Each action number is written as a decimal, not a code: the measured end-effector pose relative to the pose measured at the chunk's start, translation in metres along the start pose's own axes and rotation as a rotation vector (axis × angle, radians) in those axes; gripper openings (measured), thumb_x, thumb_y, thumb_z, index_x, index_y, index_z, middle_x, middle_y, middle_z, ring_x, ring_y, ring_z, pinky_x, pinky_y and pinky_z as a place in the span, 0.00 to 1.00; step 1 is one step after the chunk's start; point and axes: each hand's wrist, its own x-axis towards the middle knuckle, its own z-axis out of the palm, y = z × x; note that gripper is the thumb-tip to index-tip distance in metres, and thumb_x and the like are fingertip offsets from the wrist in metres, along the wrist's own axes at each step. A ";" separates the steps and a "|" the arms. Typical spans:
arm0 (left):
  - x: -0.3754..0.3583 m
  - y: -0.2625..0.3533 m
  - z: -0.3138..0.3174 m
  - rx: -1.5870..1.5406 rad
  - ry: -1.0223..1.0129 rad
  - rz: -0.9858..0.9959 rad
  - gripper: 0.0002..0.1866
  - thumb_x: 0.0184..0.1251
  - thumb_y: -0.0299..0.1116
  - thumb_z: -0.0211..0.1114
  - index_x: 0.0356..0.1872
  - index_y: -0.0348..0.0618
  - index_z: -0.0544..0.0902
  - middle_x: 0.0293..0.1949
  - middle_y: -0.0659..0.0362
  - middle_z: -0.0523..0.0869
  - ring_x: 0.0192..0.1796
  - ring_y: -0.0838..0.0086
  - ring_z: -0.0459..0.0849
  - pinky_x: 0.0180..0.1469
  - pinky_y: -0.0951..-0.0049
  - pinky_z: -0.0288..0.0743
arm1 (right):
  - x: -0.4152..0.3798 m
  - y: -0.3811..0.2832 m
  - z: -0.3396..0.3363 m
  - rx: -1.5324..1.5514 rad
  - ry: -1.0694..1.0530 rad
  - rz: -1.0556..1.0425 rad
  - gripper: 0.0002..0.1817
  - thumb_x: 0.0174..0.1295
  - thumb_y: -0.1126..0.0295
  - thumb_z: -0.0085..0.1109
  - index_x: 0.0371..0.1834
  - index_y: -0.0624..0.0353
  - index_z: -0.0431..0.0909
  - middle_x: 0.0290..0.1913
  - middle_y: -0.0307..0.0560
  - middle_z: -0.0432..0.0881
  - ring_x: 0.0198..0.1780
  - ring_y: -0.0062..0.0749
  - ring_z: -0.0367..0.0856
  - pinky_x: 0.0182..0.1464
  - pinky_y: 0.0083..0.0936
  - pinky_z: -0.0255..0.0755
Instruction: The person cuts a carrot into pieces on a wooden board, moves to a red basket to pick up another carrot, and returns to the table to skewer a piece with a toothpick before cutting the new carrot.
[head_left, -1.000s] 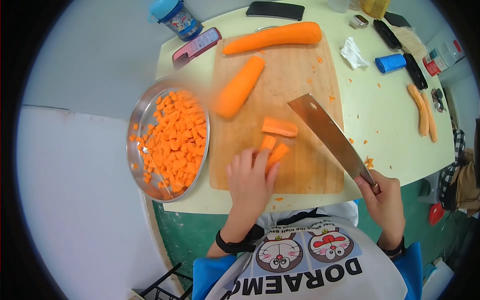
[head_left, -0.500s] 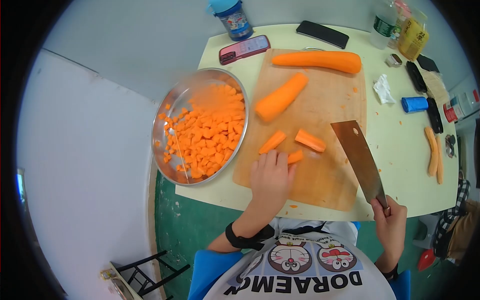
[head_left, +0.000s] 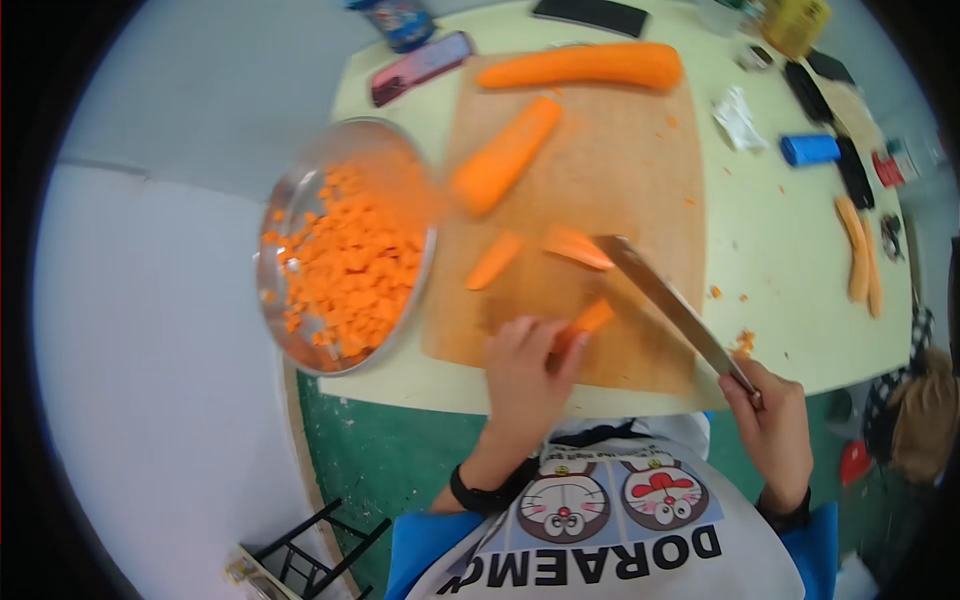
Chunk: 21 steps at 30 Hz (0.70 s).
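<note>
My right hand [head_left: 770,425] grips the handle of a cleaver [head_left: 680,315]. Its blade is turned nearly edge-on and slants over the right of the wooden cutting board [head_left: 640,200], the tip by a split carrot piece [head_left: 577,247]. Thumb and fingers of my left hand [head_left: 528,370] close around a smaller carrot stick [head_left: 594,318] near the board's front edge. Another carrot wedge [head_left: 494,260] lies just beyond that hand. Farther back rest a thick carrot chunk [head_left: 508,155] and a long peeled carrot [head_left: 585,67].
A round metal pan [head_left: 428,262] of diced carrot stands left of the board. Two phones, pink [head_left: 422,68] and black [head_left: 592,15], lie behind it. To the right are a crumpled tissue [head_left: 738,118], a blue roll [head_left: 810,150], thin carrots [head_left: 853,250] and scraps.
The view has shifted, moving the scene left and up. The cleaver has swung left over the board and turned edge-on. My left hand has closed on the small carrot stick.
</note>
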 end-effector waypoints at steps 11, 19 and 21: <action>-0.003 -0.004 0.009 -0.021 0.063 0.063 0.11 0.41 0.26 0.71 0.28 0.44 0.79 0.26 0.63 0.76 0.28 0.69 0.71 0.34 0.71 0.59 | -0.004 0.001 -0.003 -0.157 -0.212 -0.196 0.16 0.47 0.74 0.61 0.41 0.56 0.72 0.20 0.45 0.71 0.21 0.41 0.74 0.22 0.32 0.67; -0.003 -0.005 0.012 -0.065 0.095 0.073 0.12 0.37 0.24 0.70 0.26 0.45 0.78 0.25 0.64 0.75 0.27 0.70 0.70 0.33 0.72 0.58 | -0.004 0.003 -0.002 -0.211 -0.213 -0.195 0.18 0.45 0.75 0.62 0.42 0.56 0.71 0.20 0.44 0.70 0.21 0.40 0.73 0.21 0.32 0.67; -0.002 -0.005 0.010 -0.044 0.088 0.102 0.12 0.36 0.23 0.70 0.25 0.45 0.78 0.24 0.65 0.75 0.26 0.71 0.70 0.32 0.72 0.58 | -0.004 0.002 -0.002 -0.216 -0.209 -0.203 0.19 0.44 0.75 0.62 0.42 0.56 0.71 0.20 0.44 0.70 0.20 0.40 0.73 0.21 0.32 0.67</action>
